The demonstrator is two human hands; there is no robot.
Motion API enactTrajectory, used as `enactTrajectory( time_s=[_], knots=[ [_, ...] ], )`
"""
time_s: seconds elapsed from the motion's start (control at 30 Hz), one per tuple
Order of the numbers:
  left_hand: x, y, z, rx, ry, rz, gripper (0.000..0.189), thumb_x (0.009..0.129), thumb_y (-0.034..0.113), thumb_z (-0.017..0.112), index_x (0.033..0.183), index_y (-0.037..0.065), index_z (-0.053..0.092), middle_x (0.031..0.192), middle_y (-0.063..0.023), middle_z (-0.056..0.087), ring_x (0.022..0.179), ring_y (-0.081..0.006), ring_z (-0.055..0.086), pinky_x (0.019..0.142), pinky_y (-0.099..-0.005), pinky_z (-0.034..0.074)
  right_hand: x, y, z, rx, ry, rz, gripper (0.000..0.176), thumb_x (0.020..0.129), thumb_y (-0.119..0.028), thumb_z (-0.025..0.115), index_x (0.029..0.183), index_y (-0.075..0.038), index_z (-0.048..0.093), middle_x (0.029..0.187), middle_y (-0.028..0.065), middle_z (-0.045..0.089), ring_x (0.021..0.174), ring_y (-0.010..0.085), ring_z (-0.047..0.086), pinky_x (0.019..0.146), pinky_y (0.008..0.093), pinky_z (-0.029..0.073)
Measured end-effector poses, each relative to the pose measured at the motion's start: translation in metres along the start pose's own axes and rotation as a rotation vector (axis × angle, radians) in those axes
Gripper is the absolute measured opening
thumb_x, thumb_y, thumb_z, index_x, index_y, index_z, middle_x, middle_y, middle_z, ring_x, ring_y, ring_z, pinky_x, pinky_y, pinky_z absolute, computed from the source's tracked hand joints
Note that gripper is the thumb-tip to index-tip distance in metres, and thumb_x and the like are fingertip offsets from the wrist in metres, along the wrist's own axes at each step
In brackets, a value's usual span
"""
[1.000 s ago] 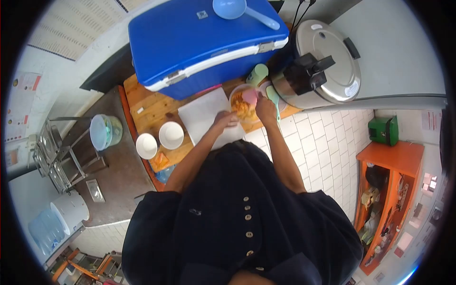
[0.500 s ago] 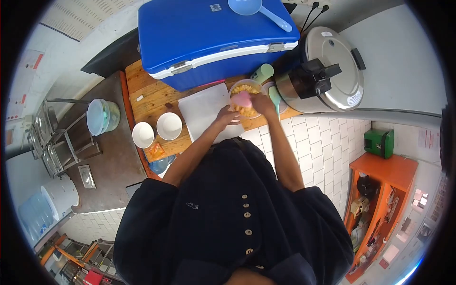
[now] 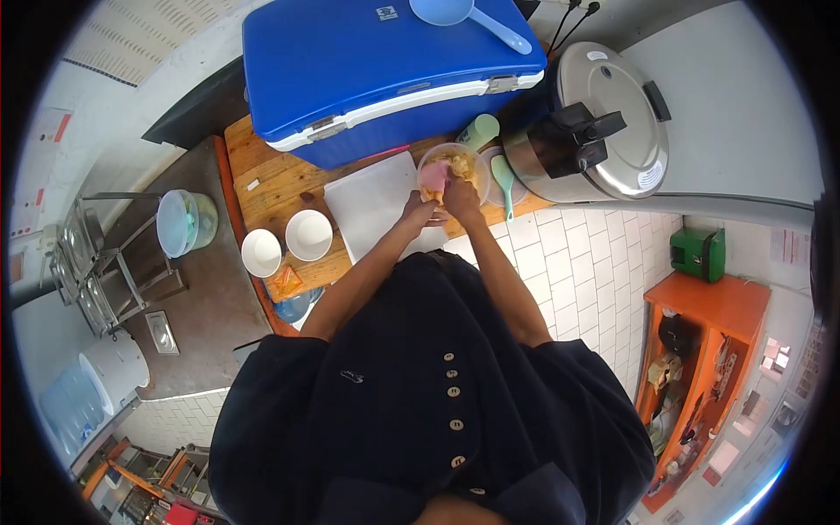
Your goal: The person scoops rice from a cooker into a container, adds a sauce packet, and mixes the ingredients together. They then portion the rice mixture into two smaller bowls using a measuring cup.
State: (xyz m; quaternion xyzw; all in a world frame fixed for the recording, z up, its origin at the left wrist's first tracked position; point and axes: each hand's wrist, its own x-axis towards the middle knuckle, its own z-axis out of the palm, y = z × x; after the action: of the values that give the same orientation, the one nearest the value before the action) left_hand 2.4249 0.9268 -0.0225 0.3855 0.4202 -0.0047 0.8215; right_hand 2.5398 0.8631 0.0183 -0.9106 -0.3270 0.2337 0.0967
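Note:
A clear round bowl (image 3: 483, 182) of yellowish food pieces stands on the wooden table. My right hand (image 3: 461, 196) is closed on a pink utensil (image 3: 434, 176), whose broad end is down in the food. At the bowl's near left rim is my left hand (image 3: 422, 211), its fingers against the side and partly hidden. White paper (image 3: 367, 206) lies flat to the left of the bowl. Right of it, a mint-green spoon (image 3: 502, 178) rests on a round lid, and a pale green cup (image 3: 480, 130) stands behind.
A blue cooler (image 3: 385, 79) stands at the back with a light-blue ladle (image 3: 499, 32) on top. Two white paper tubs (image 3: 309, 234) are at the left. A large steel pot (image 3: 560, 171) stands at the right. A lidded tub (image 3: 178, 223) is on the side counter.
The pink utensil and my right hand have moved slightly left and lower in the bowl. The food has shifted, and my left hand remains at the rim. The whole view has shifted a little.

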Motion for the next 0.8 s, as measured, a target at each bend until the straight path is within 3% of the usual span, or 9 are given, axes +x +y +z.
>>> enactTrajectory(
  time_s=[0.1,0.23,0.27,0.37,0.4,0.53,0.67,0.77,0.8],
  knots=[
    [-0.002,0.001,-0.019,-0.101,-0.151,-0.125,0.05,0.092,0.015,0.06,0.126,-0.008,0.032,0.11,-0.0244,0.054,0.088,-0.0369,0.069,0.071,-0.0408,0.063,0.013,0.044,-0.041,0.134,-0.144,-0.204,0.044,0.093,-0.021,0.047,0.137,-0.018,0.05,0.102,0.0252,0.067,0.095,0.0415,0.066,0.084,0.0491,0.052],
    [-0.003,0.022,-0.023,0.028,0.008,0.075,0.058,0.091,0.013,0.06,0.137,-0.005,0.028,0.116,-0.0258,0.055,0.092,-0.0353,0.068,0.073,-0.0418,0.062,0.003,0.024,0.004,0.127,0.199,0.172,0.035,0.095,-0.022,0.043,0.121,-0.015,0.065,0.102,0.0239,0.067,0.095,0.0402,0.065,0.084,0.0487,0.052],
    [-0.001,0.022,-0.02,0.001,-0.043,0.071,0.059,0.091,0.012,0.06,0.138,-0.004,0.027,0.115,-0.0255,0.056,0.091,-0.035,0.068,0.073,-0.0417,0.062,0.017,0.026,0.035,0.123,0.201,0.081,0.035,0.095,-0.021,0.043,0.12,-0.014,0.065,0.101,0.025,0.067,0.095,0.0398,0.066,0.082,0.0491,0.053],
    [0.003,0.01,-0.02,-0.081,-0.168,0.058,0.061,0.091,0.008,0.059,0.14,0.0,0.024,0.111,-0.0245,0.058,0.088,-0.0341,0.069,0.073,-0.0412,0.062,0.044,0.042,0.001,-0.065,-0.18,-0.255,0.041,0.094,-0.018,0.043,0.134,-0.015,0.054,0.099,0.0274,0.067,0.094,0.0411,0.066,0.081,0.05,0.053],
    [0.012,-0.002,-0.023,-0.03,-0.136,0.023,0.063,0.09,0.007,0.059,0.14,-0.003,0.023,0.111,-0.025,0.058,0.089,-0.0352,0.068,0.072,-0.0415,0.062,0.023,0.034,-0.022,0.078,-0.045,-0.092,0.04,0.092,-0.015,0.044,0.131,-0.013,0.055,0.096,0.0266,0.067,0.09,0.0404,0.067,0.08,0.0497,0.054],
    [0.016,-0.004,-0.028,-0.032,-0.149,-0.045,0.047,0.09,0.009,0.059,0.125,-0.004,0.031,0.111,-0.0254,0.06,0.089,-0.034,0.069,0.075,-0.0423,0.062,0.001,0.016,0.0,0.151,0.225,0.191,0.029,0.09,-0.02,0.05,0.111,-0.008,0.067,0.098,0.0227,0.068,0.094,0.0387,0.067,0.082,0.0491,0.053],
    [0.007,0.006,-0.018,0.026,-0.206,0.024,0.053,0.092,0.014,0.06,0.125,-0.004,0.023,0.107,-0.024,0.06,0.091,-0.0373,0.069,0.077,-0.0448,0.061,0.026,0.031,-0.024,0.066,-0.111,-0.167,0.042,0.09,-0.024,0.053,0.131,-0.014,0.055,0.092,0.023,0.068,0.089,0.042,0.066,0.081,0.0503,0.052],
    [-0.024,0.005,-0.006,0.004,-0.116,-0.116,0.047,0.092,0.019,0.065,0.117,-0.005,0.034,0.102,-0.0203,0.061,0.089,-0.0366,0.069,0.079,-0.0442,0.061,0.008,0.011,-0.048,-0.02,0.092,0.04,0.045,0.091,-0.028,0.053,0.134,-0.015,0.054,0.095,0.024,0.068,0.09,0.0416,0.066,0.082,0.0496,0.053],
    [0.006,-0.016,-0.021,-0.06,-0.18,-0.165,0.042,0.091,0.024,0.068,0.11,-0.006,0.045,0.099,-0.0176,0.06,0.086,-0.0356,0.069,0.08,-0.0435,0.061,0.019,0.023,-0.005,0.037,0.173,0.047,0.044,0.092,-0.029,0.052,0.133,-0.014,0.054,0.097,0.0241,0.068,0.091,0.0412,0.066,0.081,0.0497,0.053]
  ],
)
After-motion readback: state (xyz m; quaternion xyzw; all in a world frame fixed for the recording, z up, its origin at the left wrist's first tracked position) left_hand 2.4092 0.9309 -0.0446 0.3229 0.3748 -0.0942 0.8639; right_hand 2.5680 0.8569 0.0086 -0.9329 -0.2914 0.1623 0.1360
